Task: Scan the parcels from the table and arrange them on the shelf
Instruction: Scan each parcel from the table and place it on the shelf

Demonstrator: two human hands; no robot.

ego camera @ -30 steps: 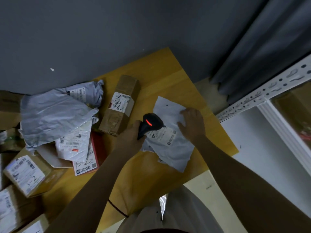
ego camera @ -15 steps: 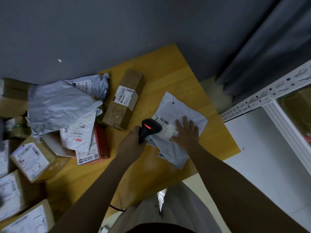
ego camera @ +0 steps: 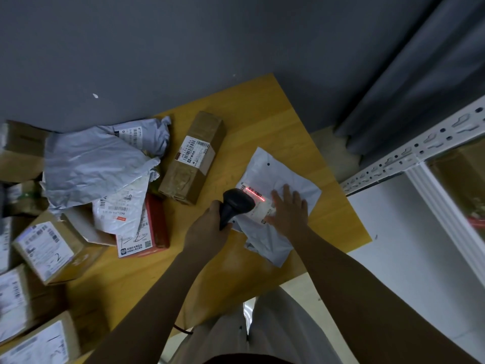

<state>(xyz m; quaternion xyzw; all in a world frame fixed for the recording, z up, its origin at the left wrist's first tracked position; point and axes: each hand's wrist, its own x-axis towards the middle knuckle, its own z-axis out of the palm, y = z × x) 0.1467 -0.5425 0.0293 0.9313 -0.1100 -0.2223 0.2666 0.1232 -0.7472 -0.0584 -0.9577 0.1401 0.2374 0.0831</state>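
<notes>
Presently: crinkled white poly mailer (ego camera: 278, 179) flat on the smooth wooden table (ego camera: 262, 122).
Your right hand (ego camera: 288, 208) presses its label with fingers straight and spread; your left hand (ego camera: 207, 229) grips the black scanner (ego camera: 236, 203), red line on the barcode. A taped brown carton (ego camera: 194, 161) lies left of the mailer, apart.
</notes>
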